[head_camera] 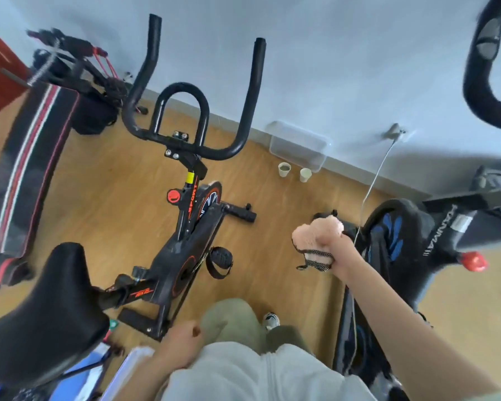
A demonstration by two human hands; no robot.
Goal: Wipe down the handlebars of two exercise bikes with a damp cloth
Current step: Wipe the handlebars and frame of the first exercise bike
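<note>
Plainly, a pink fluffy cloth (318,227) is gripped in the right hand (334,250), whose fingers are curled tightly round it; a strip of black mesh (315,261) is seen hanging beneath the fist. The cloth is held in the air between the two bikes, above the wooden floor (113,204), and is touching neither set of bars. The left hand (182,338) is held low beside the hip, its fingers curled into a fist, and nothing is seen in it.

To the left, a black and orange exercise bike (191,241) is stood facing the pale wall (330,53). Its black handlebars (185,140) are formed of two long upright horns with a closed loop between them, and its black saddle (41,314) is seen at the lower left. To the right, a black and blue exercise bike (402,241) is placed, with a red knob (473,261) on its frame; a curved part of its handlebar (475,91) is cut off by the upper right corner.

Against the wall between the bikes a clear plastic box (298,146) is set, and two paper cups (284,169) are stood just in front of it. A white cable (370,192) is run down from a wall socket. At the far left a black bench (26,169) with red and white stripes is laid
</note>
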